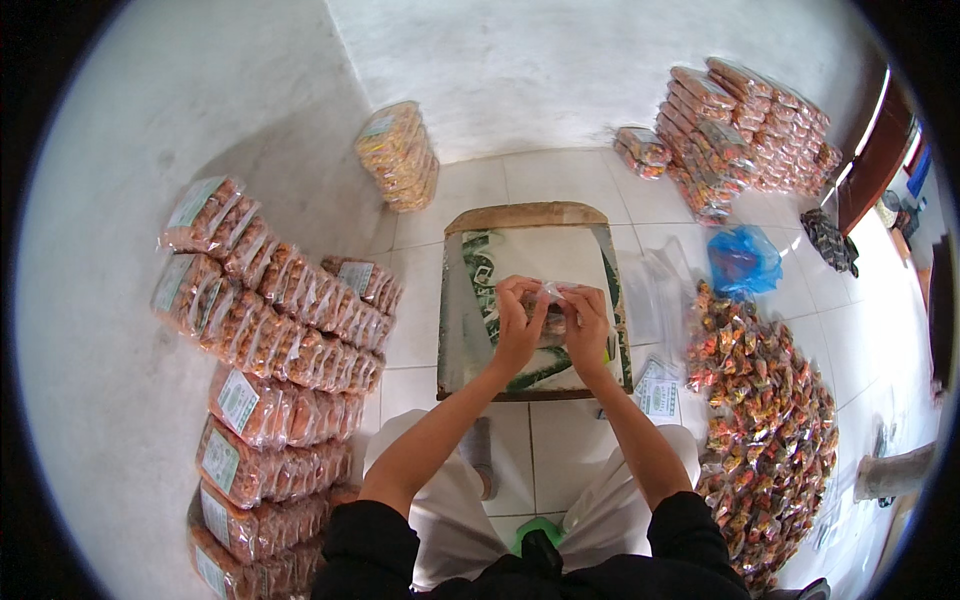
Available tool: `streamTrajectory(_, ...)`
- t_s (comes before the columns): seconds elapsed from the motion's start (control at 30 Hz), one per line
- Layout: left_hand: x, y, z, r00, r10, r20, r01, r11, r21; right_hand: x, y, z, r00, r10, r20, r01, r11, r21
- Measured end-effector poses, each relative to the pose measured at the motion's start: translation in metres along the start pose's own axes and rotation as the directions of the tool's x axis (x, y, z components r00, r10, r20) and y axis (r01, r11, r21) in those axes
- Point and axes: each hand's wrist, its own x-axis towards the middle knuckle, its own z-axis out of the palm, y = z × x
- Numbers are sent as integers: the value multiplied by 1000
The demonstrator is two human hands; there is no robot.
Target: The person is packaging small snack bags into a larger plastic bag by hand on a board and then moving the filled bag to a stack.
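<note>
Over a small low wooden table point(525, 215) my left hand point(517, 319) and my right hand point(589, 322) meet at the top of a clear plastic bag point(553, 289). The fingertips of both hands pinch its gathered edge. Brownish contents point(553, 324) show through the film between my wrists; their kind is partly hidden by my hands. A white and green printed sheet point(540, 251) covers much of the tabletop beneath.
Stacked packed bags point(277, 322) line the left wall, with another stack point(397, 157) at the back. More packs point(750, 127) rise at the back right. Small wrapped pieces point(765, 442), a blue plastic bag point(744, 259), clear bags point(656, 292) and printed labels point(660, 396) lie on the right.
</note>
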Motion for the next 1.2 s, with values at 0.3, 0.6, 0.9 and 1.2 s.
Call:
streamTrajectory(0.3, 2, -7, -6, 1000, 25, 8, -25, 1000, 19, 1, -1, -2, 993, -109, 49, 115, 981, -157)
streamTrajectory(0.6, 17, 13, -21, 905, 226, 361, -385, 796, 467, 2, 7, -7, 987, -95, 127, 115, 980, -161)
streamTrajectory(0.9, 28, 14, -17, 874, 271, 403, -483, 577, 659, 13, 9, -11, 979, -135, 152, 165, 965, -206)
streamTrajectory(1.2, -1, 14, -29, 840, 319, 439, -543, 526, 655, -2, -9, -20, 937, -256, 239, 301, 937, -176)
